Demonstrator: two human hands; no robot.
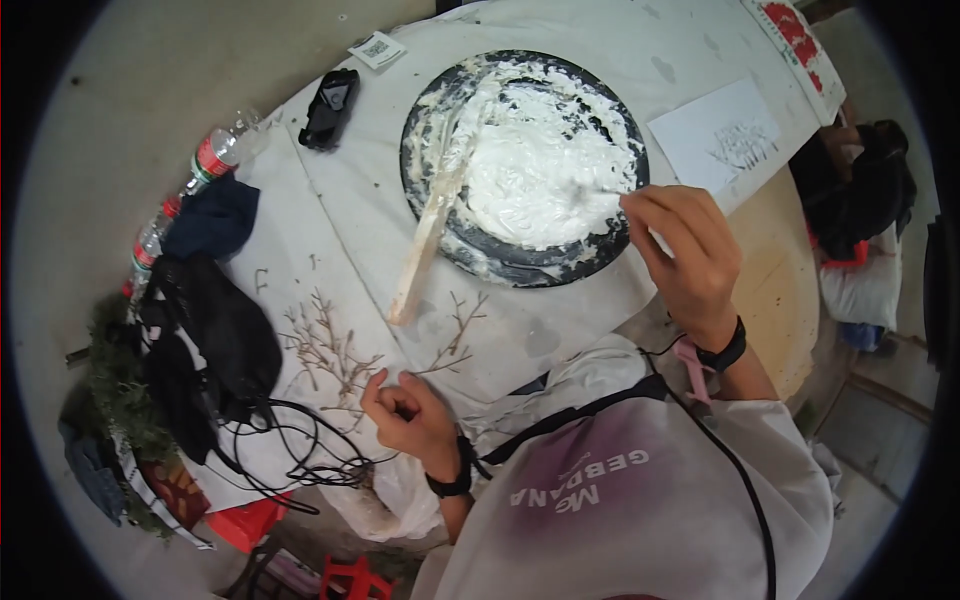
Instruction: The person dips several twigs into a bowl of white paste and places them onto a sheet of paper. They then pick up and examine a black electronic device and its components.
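- Bottles (211, 155) of clear plastic, red-labelled, lie at the table's far left edge, beside a dark blue cloth (212, 217).
- Black bag (228, 325) rests below them, its cables (300, 450) looped loosely nearby; both sit well apart from the tray, presumably to spare them splashes.
- Dry branching twigs (338, 362) lie on the white table cover (365, 205), within easy reach of the left hand (412, 422).
- Left hand: fingers curled inward beside the twigs; cannot tell whether they grip one.
- Wooden stick (428, 245) leans across the tray rim, coated end in the paste, bare end outside, likely to keep its handle clean.
- Round black tray (530, 274) holds white paste (530, 170), spread thickest in the middle.
- Thin stem (604, 192) extends over the paste near the tray's right side.
- Right hand (690, 255): fingertips together, clamped on the stem's end, apparently keeping the fingers out of the paste.
- White sheet (712, 135) with dark branching marks lies right of the tray.
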